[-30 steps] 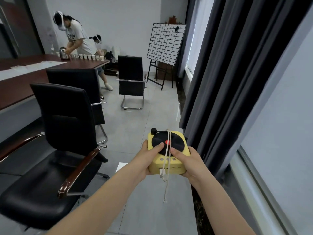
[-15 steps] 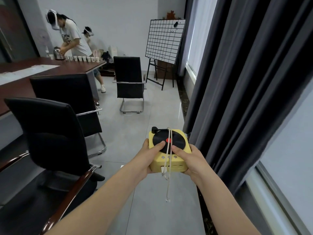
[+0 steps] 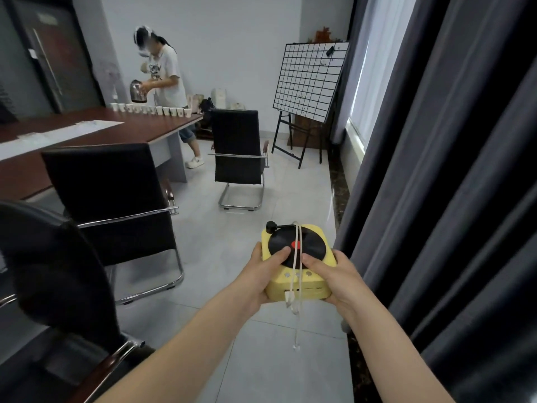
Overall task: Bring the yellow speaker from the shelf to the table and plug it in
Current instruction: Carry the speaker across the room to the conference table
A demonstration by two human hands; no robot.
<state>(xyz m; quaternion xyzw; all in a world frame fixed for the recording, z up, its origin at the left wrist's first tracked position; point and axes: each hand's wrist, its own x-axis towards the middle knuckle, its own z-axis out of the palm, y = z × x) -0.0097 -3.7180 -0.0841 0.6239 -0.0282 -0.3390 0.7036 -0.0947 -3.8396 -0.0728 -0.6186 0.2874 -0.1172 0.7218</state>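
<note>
I carry a yellow speaker (image 3: 311, 287) shaped like a small record player, with a black disc and red centre on top. My left hand (image 3: 261, 276) grips its left side, thumb on the disc. My right hand (image 3: 337, 279) grips its right side, thumb also on top. A white cable (image 3: 297, 312) is looped over the speaker and its plug end dangles below it. The long brown table (image 3: 96, 135) lies to the left, beyond the chairs.
Three black office chairs (image 3: 113, 199) stand between me and the table. A person pours from a kettle (image 3: 138, 91) over a row of cups at the table's far end. A grid board on an easel (image 3: 308, 82) stands ahead. Dark curtains (image 3: 436, 199) hang at my right.
I have walked forward along the aisle; the nearest chairs have slid back to my left and the far chair and easel are closer. Both hands keep the same hold on the speaker.
</note>
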